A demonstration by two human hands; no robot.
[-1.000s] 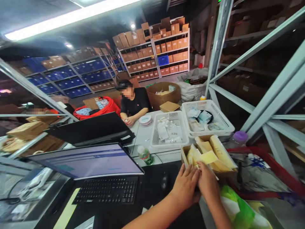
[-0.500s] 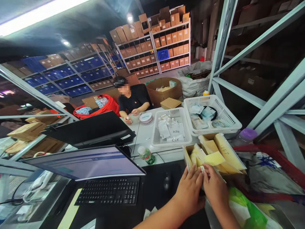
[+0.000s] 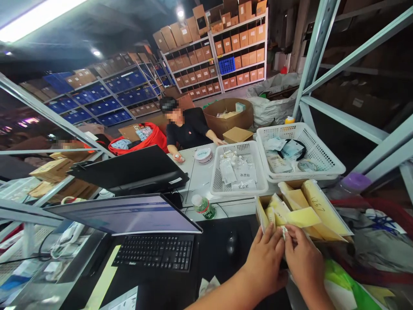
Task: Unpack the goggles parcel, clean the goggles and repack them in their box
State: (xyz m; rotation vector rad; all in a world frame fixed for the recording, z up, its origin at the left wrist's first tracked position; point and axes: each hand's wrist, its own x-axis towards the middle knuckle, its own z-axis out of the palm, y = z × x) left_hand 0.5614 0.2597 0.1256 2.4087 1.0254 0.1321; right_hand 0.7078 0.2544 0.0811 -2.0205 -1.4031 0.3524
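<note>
At the near side of an open cardboard box (image 3: 262, 214), my two hands are close together. My right hand (image 3: 303, 256) has its thumb and fingers pinched on a small white printed piece (image 3: 284, 231), perhaps a label. Beside it, my left hand (image 3: 266, 254) curls with its fingers pressed together, their tips by the same white piece; whatever lies under its palm is hidden. Several yellow envelopes (image 3: 318, 206) stand in the box just beyond my fingers, one marked with handwriting. A yellow slip (image 3: 303, 216) lies across them.
Left of my hands are a mouse (image 3: 231, 243), a keyboard (image 3: 155, 252), a monitor (image 3: 129, 217) and a green bottle (image 3: 204, 207). Two white baskets (image 3: 217, 187) (image 3: 332, 170) with small packets stand beyond. Across the desk sits a co-worker (image 3: 190, 129). A green-white bag (image 3: 342, 280) lies at right.
The view has shifted, so the desk and hands appear farther right. My hands keep nearly the same hold. One of the co-worker's hands has moved toward the near basket.
</note>
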